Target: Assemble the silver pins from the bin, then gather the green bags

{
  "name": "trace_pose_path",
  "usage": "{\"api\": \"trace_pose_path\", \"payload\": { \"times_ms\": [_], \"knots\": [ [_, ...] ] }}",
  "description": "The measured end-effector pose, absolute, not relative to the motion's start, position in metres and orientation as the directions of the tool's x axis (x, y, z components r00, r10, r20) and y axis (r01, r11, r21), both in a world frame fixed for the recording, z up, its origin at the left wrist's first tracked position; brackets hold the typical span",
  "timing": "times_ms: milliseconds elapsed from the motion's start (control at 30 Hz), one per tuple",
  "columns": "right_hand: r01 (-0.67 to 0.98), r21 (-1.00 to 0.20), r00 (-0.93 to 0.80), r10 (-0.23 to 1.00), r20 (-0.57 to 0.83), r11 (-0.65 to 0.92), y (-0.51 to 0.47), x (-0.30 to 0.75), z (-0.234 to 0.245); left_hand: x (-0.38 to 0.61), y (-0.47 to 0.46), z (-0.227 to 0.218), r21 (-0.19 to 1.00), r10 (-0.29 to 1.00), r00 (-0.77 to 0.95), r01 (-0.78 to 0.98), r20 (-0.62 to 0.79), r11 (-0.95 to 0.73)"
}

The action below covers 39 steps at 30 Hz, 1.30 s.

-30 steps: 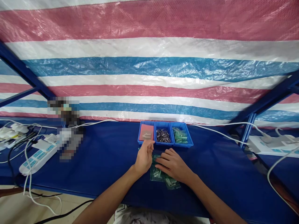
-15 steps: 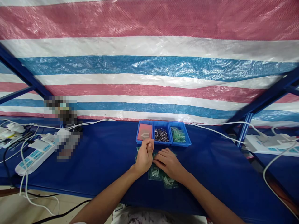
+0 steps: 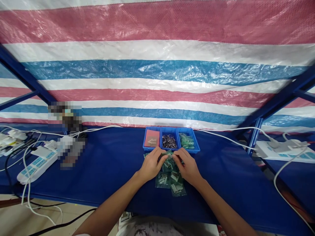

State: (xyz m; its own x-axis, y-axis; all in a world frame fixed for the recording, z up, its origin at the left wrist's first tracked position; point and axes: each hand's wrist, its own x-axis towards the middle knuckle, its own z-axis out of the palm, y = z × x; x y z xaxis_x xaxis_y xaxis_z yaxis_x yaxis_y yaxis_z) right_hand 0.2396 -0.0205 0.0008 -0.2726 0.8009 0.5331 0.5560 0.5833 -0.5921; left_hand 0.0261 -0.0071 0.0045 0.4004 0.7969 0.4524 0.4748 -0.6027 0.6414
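Over the pile in front of the bins, my left hand (image 3: 152,165) is closed, thumb and fingertips pinching one side of a small clear greenish plastic bag (image 3: 169,153). My right hand (image 3: 189,166) pinches the bag's other side, so it spans the gap between my fingertips. Its contents are hard to make out. Below it on the table lie several similar bags (image 3: 177,188) with small white cylindrical pieces inside, partly covered by my hands. Just beyond are three joined blue bins (image 3: 161,147). They hold a pink card (image 3: 150,135), a heap of metal screws (image 3: 169,142) and more green bags (image 3: 186,141).
A blue-covered table (image 3: 108,164) runs across the view. White power strips lie left (image 3: 36,167) and right (image 3: 290,154), with trailing cables. Blue metal posts (image 3: 258,131) flank the workspace. Behind hangs a striped plastic sheet (image 3: 157,72).
My right hand has lifted from flat on the pile into a pinch. My left hand has turned and lowered slightly, and a bag now shows between both hands.
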Motion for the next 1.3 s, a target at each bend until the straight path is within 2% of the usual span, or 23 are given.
{"api": "trace_pose_path", "payload": {
  "times_ms": [267, 400, 633, 1300],
  "knots": [
    [0.523, -0.662, -0.218, 0.835, 0.505, 0.537, -0.0198, 0.2401, 0.0034, 0.0264, -0.0064, 0.0056, 0.662, 0.786, 0.420, 0.432, 0.453, -0.612],
    [0.520, -0.691, -0.253, 0.863, 0.437, 0.502, -0.0186, 0.2409, 0.0006, 0.0265, -0.0062, 0.0059, 0.672, 0.786, 0.413, 0.416, 0.461, -0.613],
    [0.459, -0.726, -0.326, 0.857, 0.398, 0.512, -0.0175, 0.2394, 0.0000, 0.0254, -0.0060, 0.0061, 0.678, 0.790, 0.421, 0.418, 0.445, -0.604],
    [0.436, -0.717, -0.374, 0.834, 0.406, 0.544, -0.0187, 0.2389, 0.0055, 0.0260, -0.0064, 0.0049, 0.649, 0.763, 0.451, 0.413, 0.463, -0.639]
  ]
}}
